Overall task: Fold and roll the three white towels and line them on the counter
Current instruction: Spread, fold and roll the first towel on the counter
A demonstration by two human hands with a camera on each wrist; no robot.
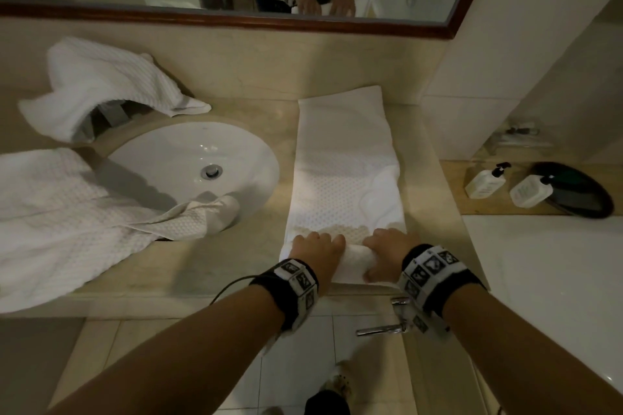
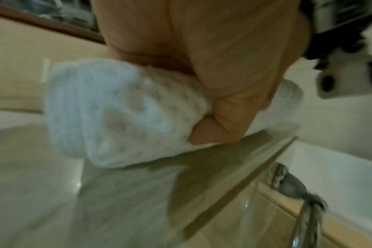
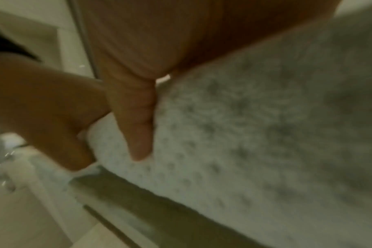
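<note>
A white towel (image 1: 344, 158), folded into a long strip, lies on the beige counter (image 1: 202, 266) to the right of the sink and runs from the back wall to the front edge. Its near end is turned into a short roll (image 1: 354, 258). My left hand (image 1: 315, 248) grips the roll's left part, its thumb (image 2: 221, 127) tucked against the roll (image 2: 117, 114). My right hand (image 1: 391, 244) grips the right part, thumb (image 3: 138, 127) pressed on the towel (image 3: 255, 134). A second towel (image 1: 101, 84) is draped over the tap. A third towel (image 1: 60, 212) lies crumpled at the left.
The white sink (image 1: 256, 152) is left of the strip, with a corner of the third towel hanging into it. A mirror frame (image 1: 236, 18) runs along the back wall. Two pump bottles (image 1: 485, 180) (image 1: 531, 190) and a dark tray (image 1: 583, 195) sit by the bathtub (image 1: 539, 263) at right.
</note>
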